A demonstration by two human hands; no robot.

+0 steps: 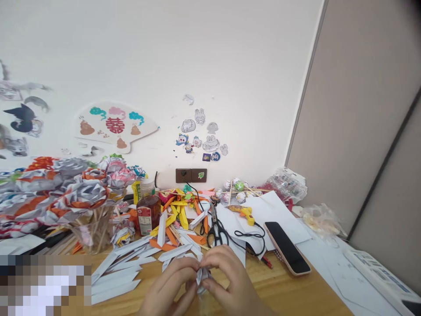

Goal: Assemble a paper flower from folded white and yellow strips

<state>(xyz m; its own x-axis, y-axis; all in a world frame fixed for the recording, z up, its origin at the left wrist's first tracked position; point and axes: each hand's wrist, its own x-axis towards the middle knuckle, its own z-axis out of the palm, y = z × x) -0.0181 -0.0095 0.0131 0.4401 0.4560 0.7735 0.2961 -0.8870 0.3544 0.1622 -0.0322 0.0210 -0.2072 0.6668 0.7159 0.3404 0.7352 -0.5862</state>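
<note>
Where the frame's lower edge cuts off both wrists, the left hand and right hand pinch a small folded paper piece between their fingertips above the wooden table. Fingers hide most of it. Scissors lie just behind.

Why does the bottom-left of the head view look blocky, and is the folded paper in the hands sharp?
Head view: the pixelated patch in the bottom-left is blocked-out mosaic, not focus loss. The folded paper piece between left hand and right hand is soft, slightly blurred. Lighting is even and diffuse; the phone screen shows faint sheen, no harsh glare. The wall edges bow from wide-angle distortion.
</note>
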